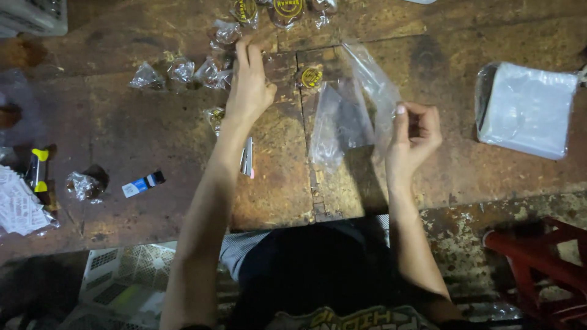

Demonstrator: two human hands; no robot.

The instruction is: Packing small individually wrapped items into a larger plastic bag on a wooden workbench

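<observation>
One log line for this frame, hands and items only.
left hand: reaching to small wrapped packets | right hand: pinching clear plastic bag | surface: worn wooden table

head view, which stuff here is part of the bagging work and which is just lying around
In use:
- left hand on small wrapped packets
- right hand pinching clear plastic bag
- stack of clear bags

Lying about:
- small blue and white tube
- yellow-handled tool
- red stool

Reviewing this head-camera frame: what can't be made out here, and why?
- What the left hand touches: its fingers cover the small clear packets beneath.
- Whether the clear plastic bag in the right hand holds anything: glare and transparency hide it.
- Packets at the top edge: cut off by the frame.
- White stack in plastic: wrapping blurs its contents.
- Dark items at far left: too dim.
</observation>
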